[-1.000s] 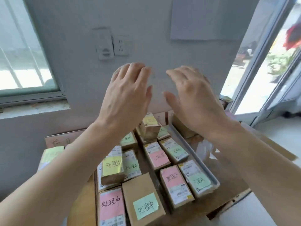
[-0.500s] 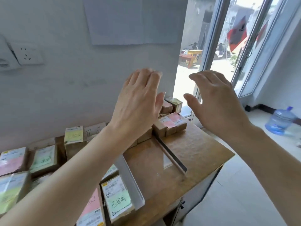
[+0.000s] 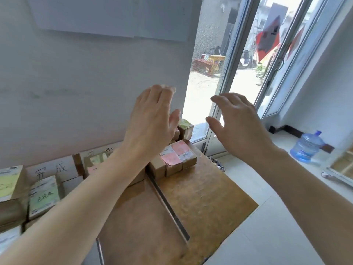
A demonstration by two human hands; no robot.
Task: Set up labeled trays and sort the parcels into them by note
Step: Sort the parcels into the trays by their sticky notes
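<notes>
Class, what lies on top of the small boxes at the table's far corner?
Pink notes and white labels top the boxes. The left hand hides those further left.

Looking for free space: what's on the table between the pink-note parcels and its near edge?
Nothing: the head view shows bare wooden table from the pink-note parcels to that edge.

I see a tray (image 3: 168, 204) lying on the tabletop (image 3: 210, 197), parcels (image 3: 178, 156) clustered by the far end of its right rim near the wall, more parcels (image 3: 43, 196) stacked at the left, and a jug (image 3: 306, 148) on the floor (image 3: 267, 236) well to the right.
</notes>
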